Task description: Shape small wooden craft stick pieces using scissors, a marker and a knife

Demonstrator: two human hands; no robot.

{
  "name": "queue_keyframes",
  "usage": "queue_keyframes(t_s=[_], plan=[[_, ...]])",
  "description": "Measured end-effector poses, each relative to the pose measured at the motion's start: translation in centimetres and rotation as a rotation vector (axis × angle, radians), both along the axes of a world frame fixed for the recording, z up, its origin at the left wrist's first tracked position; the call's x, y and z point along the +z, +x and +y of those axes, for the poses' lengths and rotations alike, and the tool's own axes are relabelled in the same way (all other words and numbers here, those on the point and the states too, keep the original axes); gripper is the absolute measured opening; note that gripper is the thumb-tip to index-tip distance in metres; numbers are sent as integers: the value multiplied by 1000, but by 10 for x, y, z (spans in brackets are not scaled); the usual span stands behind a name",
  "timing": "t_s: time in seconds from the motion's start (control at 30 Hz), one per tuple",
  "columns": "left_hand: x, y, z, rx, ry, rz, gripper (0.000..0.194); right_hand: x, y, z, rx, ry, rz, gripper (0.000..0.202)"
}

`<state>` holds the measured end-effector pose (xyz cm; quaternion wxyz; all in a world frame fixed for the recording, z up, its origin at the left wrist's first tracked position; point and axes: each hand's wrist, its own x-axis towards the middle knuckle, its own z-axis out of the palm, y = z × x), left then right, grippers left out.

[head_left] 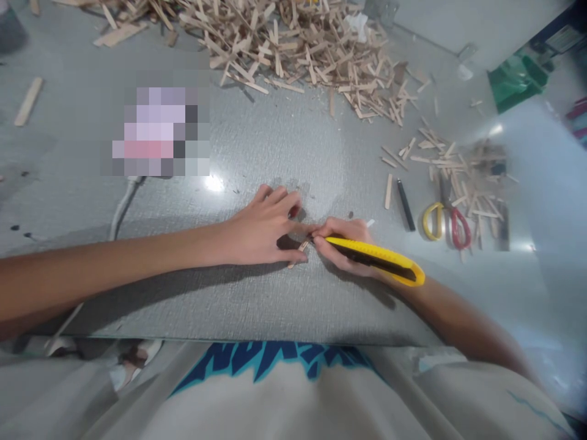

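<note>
My right hand [346,235] is closed round a yellow and black box cutter [376,260]. Its handle points to the lower right, and its front end meets a small wooden craft stick [302,247] on the table. From the left, my left hand [263,229] steadies that stick, with the thumb and index finger on either side of it and the other fingers curled above. Part of the stick and the blade tip are hidden by my fingers.
A large heap of wooden sticks [312,49] lies at the back of the grey table [229,299]. To the right are a smaller pile [472,183], scissors [444,223] with yellow and red handles, and a black pen-like rod [406,205]. A blurred-out device [156,131] trails a white cable [121,208].
</note>
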<state>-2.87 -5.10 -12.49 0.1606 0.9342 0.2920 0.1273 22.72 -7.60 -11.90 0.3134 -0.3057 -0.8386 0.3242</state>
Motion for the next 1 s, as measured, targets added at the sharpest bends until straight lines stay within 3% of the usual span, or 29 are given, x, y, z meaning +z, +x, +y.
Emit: queue_keyframes(t_s=[0.3,0.57,1.0], plan=[[4,1,-3,39,-42,-3,40,6,-2,-2,33,-65,-62,25],[3,1,-2,4,7,51,47,-5,2,2,9,-41,14,21],[2,0,-2,1,19,50,48,-8,3,3,-12,-32,-1,16]])
